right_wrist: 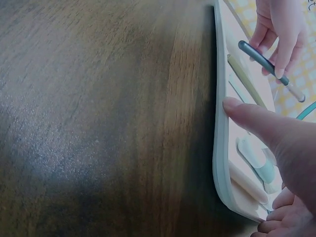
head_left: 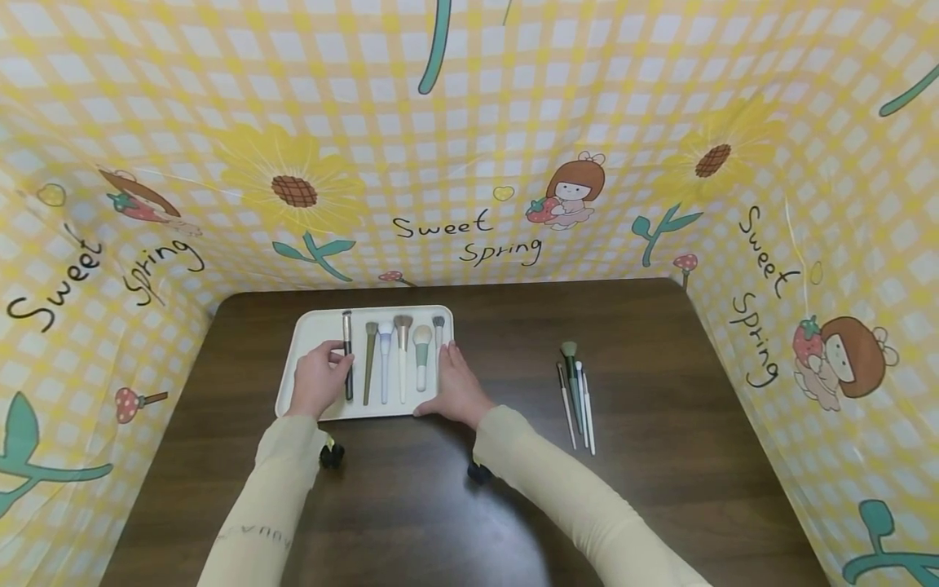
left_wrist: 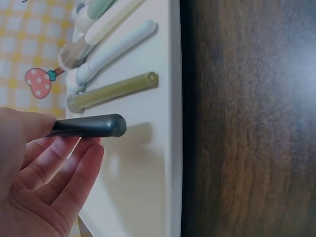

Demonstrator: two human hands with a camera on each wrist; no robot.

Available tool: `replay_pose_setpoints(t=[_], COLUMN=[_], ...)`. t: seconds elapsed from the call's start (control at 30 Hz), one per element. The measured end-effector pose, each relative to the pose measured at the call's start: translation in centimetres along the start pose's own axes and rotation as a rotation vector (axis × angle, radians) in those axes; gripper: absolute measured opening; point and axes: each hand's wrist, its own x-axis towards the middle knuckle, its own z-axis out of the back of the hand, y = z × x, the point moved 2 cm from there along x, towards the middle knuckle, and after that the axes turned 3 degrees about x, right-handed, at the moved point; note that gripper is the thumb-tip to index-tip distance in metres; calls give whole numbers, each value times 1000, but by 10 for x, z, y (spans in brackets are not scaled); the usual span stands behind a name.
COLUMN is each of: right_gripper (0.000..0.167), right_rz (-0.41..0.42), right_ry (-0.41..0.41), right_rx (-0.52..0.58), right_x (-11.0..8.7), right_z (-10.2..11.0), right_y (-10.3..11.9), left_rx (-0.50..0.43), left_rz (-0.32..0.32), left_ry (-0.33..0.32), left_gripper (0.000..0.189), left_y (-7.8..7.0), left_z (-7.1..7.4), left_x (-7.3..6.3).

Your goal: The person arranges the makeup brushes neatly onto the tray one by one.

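My left hand [head_left: 320, 379] pinches a black makeup brush [head_left: 348, 359] by its handle between thumb and fingers. In the left wrist view the brush's rounded handle end [left_wrist: 117, 125] sticks out over the white tray [head_left: 311, 326], which shows a shadow beneath. At the tray's near right corner rests my right hand [head_left: 458, 387], its thumb [right_wrist: 242, 107] on the near rim and its fingers along the right side. Several brushes lie side by side in the tray: an olive one [head_left: 370, 367], a pale lavender one [head_left: 385, 367], a cream one [head_left: 403, 359] and a green one [head_left: 421, 359] among them.
Right of the tray, several brushes lie together on the dark wooden table [head_left: 513, 326], including a green-handled brush [head_left: 572, 375] and a white-handled one [head_left: 588, 408]. A yellow checked cloth [head_left: 455, 147] with printed flowers stands around the back and sides.
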Motion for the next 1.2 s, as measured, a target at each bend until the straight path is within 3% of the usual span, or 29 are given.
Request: replay_pose_setpoints(t=[0.27, 0.73, 1.2], right_gripper=[135, 134, 135], right_rz=[-15, -15, -9], right_ry=[14, 8, 0], right_rx=[6, 8, -10], right_x=[-1, -1, 1], right_z=[0, 1, -2], right_y=[0, 1, -1], left_rx=[82, 163, 175], left_rz=[72, 115, 160], left_ry=[121, 206, 193], left_gripper=[36, 33, 33], left_y=[8, -4, 0], left_z=[-7, -5, -9], left_x=[12, 19, 19])
